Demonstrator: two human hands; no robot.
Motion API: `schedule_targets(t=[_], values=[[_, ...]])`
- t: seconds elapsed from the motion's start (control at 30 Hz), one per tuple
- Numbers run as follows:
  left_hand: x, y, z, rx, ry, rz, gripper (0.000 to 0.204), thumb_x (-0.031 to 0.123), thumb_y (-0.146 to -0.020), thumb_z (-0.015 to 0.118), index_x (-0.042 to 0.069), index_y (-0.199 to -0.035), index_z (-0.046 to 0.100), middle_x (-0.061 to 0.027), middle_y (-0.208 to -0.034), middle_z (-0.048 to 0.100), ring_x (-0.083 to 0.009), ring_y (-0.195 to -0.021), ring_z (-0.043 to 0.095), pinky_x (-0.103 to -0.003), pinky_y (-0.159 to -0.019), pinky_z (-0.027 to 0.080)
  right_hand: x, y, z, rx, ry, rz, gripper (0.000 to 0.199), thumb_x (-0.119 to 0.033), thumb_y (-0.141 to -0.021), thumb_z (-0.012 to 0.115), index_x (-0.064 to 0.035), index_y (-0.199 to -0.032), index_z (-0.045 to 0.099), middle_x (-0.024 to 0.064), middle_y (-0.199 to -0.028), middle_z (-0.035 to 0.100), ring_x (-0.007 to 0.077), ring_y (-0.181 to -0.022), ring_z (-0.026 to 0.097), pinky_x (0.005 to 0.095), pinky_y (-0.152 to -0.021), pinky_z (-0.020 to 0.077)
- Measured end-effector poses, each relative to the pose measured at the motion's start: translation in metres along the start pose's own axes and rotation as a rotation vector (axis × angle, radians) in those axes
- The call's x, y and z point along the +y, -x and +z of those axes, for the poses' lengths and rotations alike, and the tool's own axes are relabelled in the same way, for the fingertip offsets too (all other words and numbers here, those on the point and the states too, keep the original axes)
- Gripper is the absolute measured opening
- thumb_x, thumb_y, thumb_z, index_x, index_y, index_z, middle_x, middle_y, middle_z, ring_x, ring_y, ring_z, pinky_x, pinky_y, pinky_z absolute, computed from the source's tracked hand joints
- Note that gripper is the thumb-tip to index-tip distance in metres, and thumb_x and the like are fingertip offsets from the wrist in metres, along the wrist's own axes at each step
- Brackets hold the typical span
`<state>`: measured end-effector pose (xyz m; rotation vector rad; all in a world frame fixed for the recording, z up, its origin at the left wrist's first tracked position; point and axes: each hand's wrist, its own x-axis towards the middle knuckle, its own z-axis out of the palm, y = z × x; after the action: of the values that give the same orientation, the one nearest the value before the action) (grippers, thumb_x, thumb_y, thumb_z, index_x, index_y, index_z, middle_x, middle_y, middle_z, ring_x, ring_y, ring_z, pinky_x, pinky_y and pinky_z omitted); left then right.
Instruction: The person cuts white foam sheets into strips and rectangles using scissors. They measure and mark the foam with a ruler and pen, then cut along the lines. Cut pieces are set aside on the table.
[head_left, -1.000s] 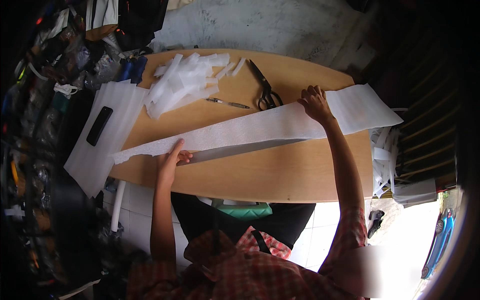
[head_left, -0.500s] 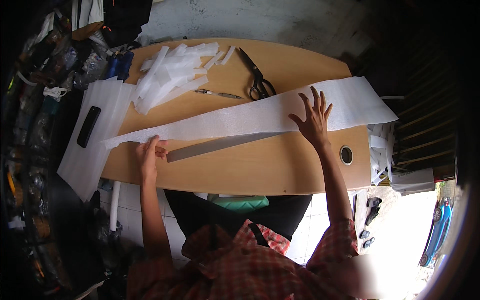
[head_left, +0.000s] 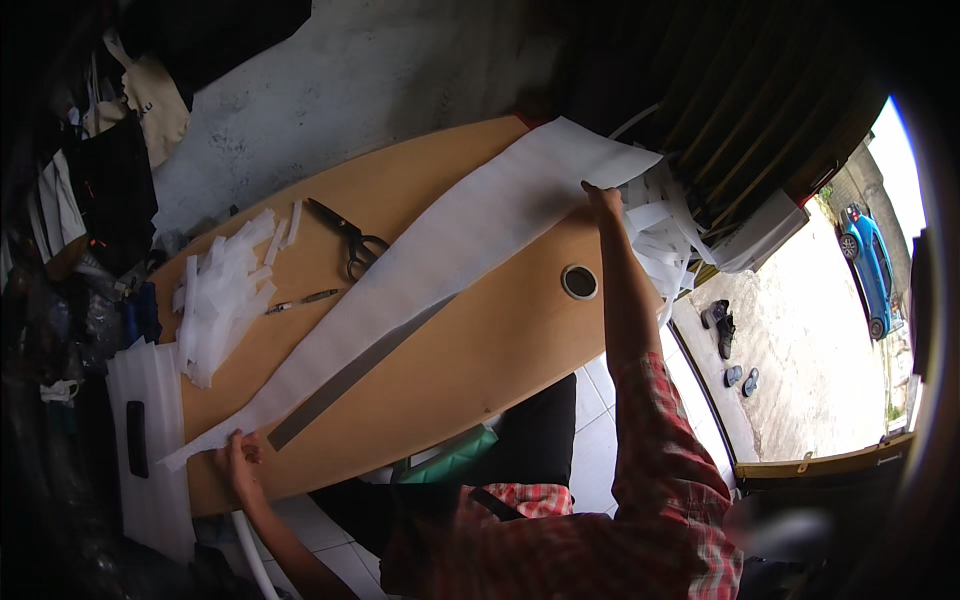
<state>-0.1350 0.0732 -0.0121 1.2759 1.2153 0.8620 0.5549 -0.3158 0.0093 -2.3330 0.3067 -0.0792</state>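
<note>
A long white foam sheet (head_left: 400,270), narrow at the left and wide at the right, lies slantwise over the table. My left hand (head_left: 241,462) is closed at the narrow end, fingertips on the near edge. Farther right, my right hand (head_left: 603,199) has its fingers closed on the near edge by the wide end; its fingertips are partly hidden. A flat grey strip, like a metal ruler (head_left: 350,385), sticks out from under the sheet. Black-handled scissors (head_left: 350,237) rest just beyond the sheet, and a pen (head_left: 302,301) lies left of them.
White cut strips (head_left: 222,290) are heaped on the wooden table (head_left: 480,370) at the left. A dark phone (head_left: 137,438) sits on stacked white sheets (head_left: 165,500) at the left end. More white strips (head_left: 662,235) hang beyond the right end, near a round table hole (head_left: 579,282).
The view has turned to the right. My right hand, spread flat on the sheet before, has moved to the near edge by the wide end and closed there. My left hand stays at the narrow end.
</note>
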Motion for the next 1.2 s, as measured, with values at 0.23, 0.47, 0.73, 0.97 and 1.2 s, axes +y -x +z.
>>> schedule_targets(t=[0.23, 0.47, 0.73, 0.97, 1.2], values=[[0.009, 0.005, 0.006, -0.020, -0.117, -0.041, 0.027, 0.021, -0.089, 0.061, -0.002, -0.077, 0.064, -0.0090, -0.070, 0.067, -0.0120, -0.048, 0.055, -0.025, -0.042, 0.039, -0.016, -0.017, 0.013, -0.107, -0.692, -0.301, 0.033, -0.008, -0.074, 0.070, -0.0002, -0.105, 0.058, 0.0104, -0.098, 0.065, 0.0217, -0.096, 0.062, 0.0340, -0.087, 0.0484], [0.049, 0.034, 0.045, -0.023, -0.199, -0.096, 0.023, 0.024, -0.090, 0.066, 0.005, -0.076, 0.061, -0.0017, -0.065, 0.061, -0.0047, -0.043, 0.041, -0.020, -0.039, 0.027, -0.074, -0.021, -0.041, -0.111, -0.863, -0.783, 0.019, 0.003, -0.083, 0.058, -0.0007, -0.101, 0.054, 0.0021, -0.090, 0.055, 0.0103, -0.088, 0.052, 0.0248, -0.082, 0.0398], [0.041, 0.024, 0.068, -0.091, -0.208, -0.046, 0.023, 0.023, -0.086, 0.072, 0.003, -0.086, 0.061, 0.0002, -0.068, 0.058, -0.0038, -0.050, 0.042, -0.020, -0.046, 0.031, -0.082, -0.037, -0.037, 0.256, -0.260, -0.488, 0.044, -0.010, -0.084, 0.066, -0.0041, -0.125, 0.050, 0.0202, -0.121, 0.055, 0.0339, -0.115, 0.056, 0.0425, -0.094, 0.0466], [0.037, 0.019, 0.077, -0.096, -0.181, 0.093, 0.018, 0.014, -0.083, 0.075, 0.003, -0.082, 0.061, -0.0003, -0.073, 0.057, -0.0086, -0.065, 0.052, -0.025, -0.060, 0.042, -0.069, 0.124, 0.059, -0.057, -0.005, -1.123, 0.034, -0.019, -0.084, 0.069, -0.0104, -0.115, 0.059, 0.0147, -0.134, 0.049, 0.0388, -0.118, 0.050, 0.0467, -0.099, 0.0439], [0.032, 0.005, 0.073, -0.311, -0.292, 0.048, 0.023, 0.021, -0.083, 0.076, 0.001, -0.079, 0.064, -0.0011, -0.077, 0.061, -0.0089, -0.069, 0.054, -0.027, -0.066, 0.045, -0.081, 0.218, 0.086, -0.157, 0.134, -1.421, 0.035, -0.029, -0.086, 0.069, -0.0122, -0.116, 0.062, 0.0075, -0.130, 0.053, 0.0289, -0.126, 0.044, 0.0551, -0.108, 0.0299]])
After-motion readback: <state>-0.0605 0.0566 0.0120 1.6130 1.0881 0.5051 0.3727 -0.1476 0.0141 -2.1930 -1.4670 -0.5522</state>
